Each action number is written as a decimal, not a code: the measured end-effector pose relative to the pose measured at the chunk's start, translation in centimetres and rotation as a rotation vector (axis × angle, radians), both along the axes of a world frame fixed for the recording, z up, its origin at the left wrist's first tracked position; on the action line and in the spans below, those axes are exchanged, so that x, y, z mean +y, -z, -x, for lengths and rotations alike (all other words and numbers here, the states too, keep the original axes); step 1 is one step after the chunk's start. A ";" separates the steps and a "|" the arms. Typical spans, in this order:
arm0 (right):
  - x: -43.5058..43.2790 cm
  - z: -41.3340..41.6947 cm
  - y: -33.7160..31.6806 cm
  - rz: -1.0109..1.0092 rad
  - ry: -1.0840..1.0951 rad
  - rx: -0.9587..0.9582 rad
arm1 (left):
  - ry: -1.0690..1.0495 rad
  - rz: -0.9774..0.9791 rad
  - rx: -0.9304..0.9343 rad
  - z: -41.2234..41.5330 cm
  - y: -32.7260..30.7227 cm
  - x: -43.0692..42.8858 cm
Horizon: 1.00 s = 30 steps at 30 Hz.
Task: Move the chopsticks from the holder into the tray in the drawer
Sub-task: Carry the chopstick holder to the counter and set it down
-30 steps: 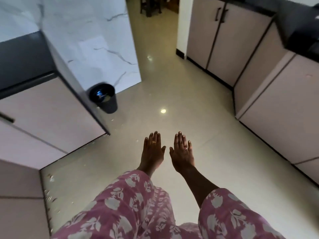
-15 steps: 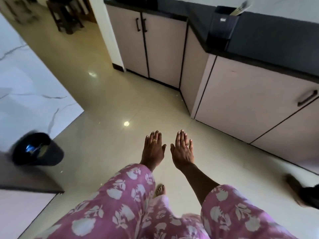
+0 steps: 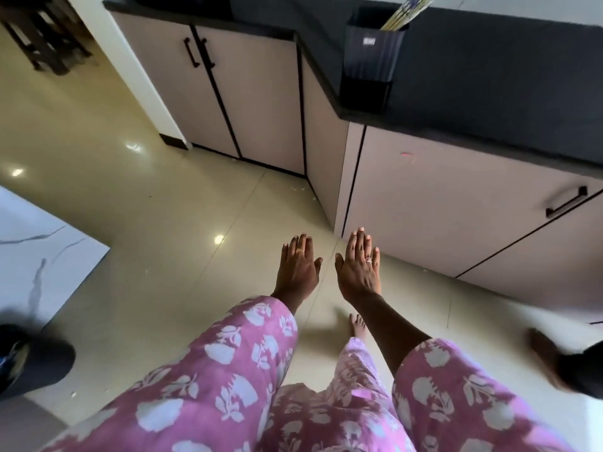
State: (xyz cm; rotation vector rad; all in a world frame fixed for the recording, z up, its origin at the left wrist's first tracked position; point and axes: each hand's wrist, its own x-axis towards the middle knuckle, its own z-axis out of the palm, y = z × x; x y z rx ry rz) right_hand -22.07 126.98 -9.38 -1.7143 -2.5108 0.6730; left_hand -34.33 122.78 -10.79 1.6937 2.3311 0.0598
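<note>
both hands empty, fingers (image 3: 358,243) flat and spread: left hand (image 3: 298,269), right hand (image 3: 359,272). the chopsticks (image 3: 403,11) stand in the holder (image 3: 370,57) on the worktop (image 3: 489,93), well beyond the fingers. best to close in and open the drawer (image 3: 456,203) first. since half a second ago the holder sits nearer.

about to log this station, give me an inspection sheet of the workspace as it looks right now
surface: dark countertop, mostly bare
job's things: black holder upright near the counter's corner, chopsticks sticking out; drawer front with handle below, shut; tray not seen
clutter: dark bin on the floor
grippers: left hand and right hand flat, open, empty, held over the floor
cables: nothing seen
surroundings: double-door cupboard, glossy tiled floor, another person's foot at the right edge
</note>
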 end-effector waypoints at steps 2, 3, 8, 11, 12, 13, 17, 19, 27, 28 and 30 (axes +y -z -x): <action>4.1 -0.2 -0.5 0.006 0.015 0.028 | -0.028 0.001 -0.013 -0.4 -0.2 4.1; 6.2 -0.3 -0.8 -0.001 0.021 0.049 | -0.046 -0.017 -0.024 -0.6 -0.4 6.3; 16.8 -0.5 -2.6 -0.056 0.005 0.093 | -0.160 -0.164 -0.124 -1.4 -2.4 17.4; 23.1 0.3 -4.0 -0.091 0.012 0.115 | -0.253 -0.300 -0.172 -0.4 -3.6 24.0; 25.2 0.7 -4.6 -0.100 0.027 0.136 | -0.299 -0.328 -0.208 0.2 -4.0 26.5; 27.2 1.2 -5.2 -0.108 0.042 0.172 | -0.352 -0.347 -0.263 0.6 -4.7 28.9; 34.0 3.3 -7.6 -0.118 0.089 0.316 | -0.574 -0.464 -0.580 2.1 -8.9 37.0; 38.0 5.1 -8.8 -0.113 0.105 0.402 | -0.687 -0.535 -0.740 3.5 -10.8 41.1; 45.4 8.9 -12.0 -0.022 0.226 0.652 | -0.833 -0.558 -1.185 6.9 -14.3 47.8; 46.1 9.2 -12.1 0.011 0.260 0.702 | -0.825 -0.566 -1.224 7.9 -12.8 49.5; 46.3 9.7 -12.1 0.087 0.334 0.829 | -0.818 -0.560 -1.246 8.2 -12.3 50.1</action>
